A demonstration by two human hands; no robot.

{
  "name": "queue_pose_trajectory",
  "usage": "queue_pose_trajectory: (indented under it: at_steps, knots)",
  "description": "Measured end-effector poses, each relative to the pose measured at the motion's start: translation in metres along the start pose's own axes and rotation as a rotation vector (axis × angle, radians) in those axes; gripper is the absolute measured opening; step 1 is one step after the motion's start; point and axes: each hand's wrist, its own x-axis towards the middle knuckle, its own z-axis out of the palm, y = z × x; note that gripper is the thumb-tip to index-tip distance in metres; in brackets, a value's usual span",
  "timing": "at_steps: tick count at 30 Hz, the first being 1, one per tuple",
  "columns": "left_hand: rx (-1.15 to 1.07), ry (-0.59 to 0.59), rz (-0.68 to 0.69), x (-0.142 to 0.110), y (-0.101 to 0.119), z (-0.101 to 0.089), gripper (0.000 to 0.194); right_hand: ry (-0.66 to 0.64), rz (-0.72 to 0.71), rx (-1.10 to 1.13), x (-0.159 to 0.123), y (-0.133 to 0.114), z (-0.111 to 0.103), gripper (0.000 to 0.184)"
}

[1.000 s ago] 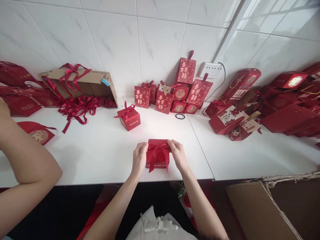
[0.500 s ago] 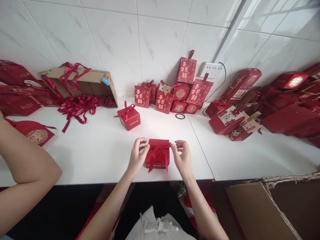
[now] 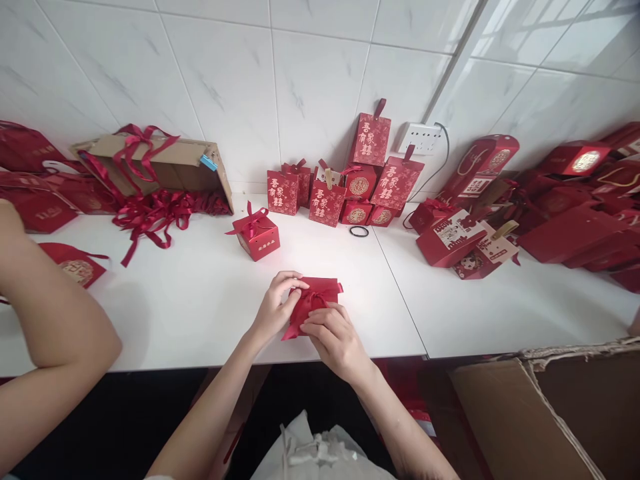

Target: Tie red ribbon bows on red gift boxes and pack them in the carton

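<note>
A small red gift box (image 3: 326,285) stands near the front edge of the white table, a red ribbon (image 3: 300,313) tied in a bow across it. My left hand (image 3: 277,308) is at the box's upper left corner, thumb and fingertips closing on the ribbon there. Over the front of the box lies my right hand (image 3: 340,339), its fingers curled on the ribbon near a hanging tail. It hides much of the box's front. Beyond my left hand sits another red box with a bow (image 3: 259,235).
Red ribbons (image 3: 160,217) spill from a cardboard box (image 3: 150,147) at the back left. Patterned red boxes (image 3: 327,203) stand by the wall; more red boxes (image 3: 560,227) are piled right. A black ring (image 3: 359,231) lies mid-table. Another person's arm (image 3: 65,320) rests at left.
My right hand has moved left from the box's right side onto its front and the ribbon. The ribbon's left tail has shifted left. My left hand has closed in on the bow.
</note>
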Motion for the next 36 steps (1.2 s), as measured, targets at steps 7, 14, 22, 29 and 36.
queue_pose_trajectory:
  at_steps: [7, 14, 22, 29, 36]
  knots:
    - [0.038, -0.067, 0.016, 0.003, 0.002, 0.001, 0.024, 0.048, 0.061, -0.203, 0.005, -0.007, 0.006, 0.023]
    - [0.038, -0.081, 0.048, 0.002, -0.001, 0.002, 0.031, 0.118, 0.096, -0.102, 0.002, -0.005, 0.011, 0.009]
    - [0.231, -0.184, 0.085, 0.008, 0.015, 0.0, 0.014, 0.1, 0.075, -0.026, -0.006, 0.002, 0.006, 0.011]
    - [0.22, -0.199, 0.026, 0.009, 0.016, 0.002, 0.013, 0.103, 0.044, -0.041, -0.002, 0.001, 0.008, 0.011]
    - [0.197, -0.173, -0.031, 0.009, 0.017, 0.005, 0.014, 0.113, 0.024, -0.126, 0.002, -0.003, 0.006, 0.008]
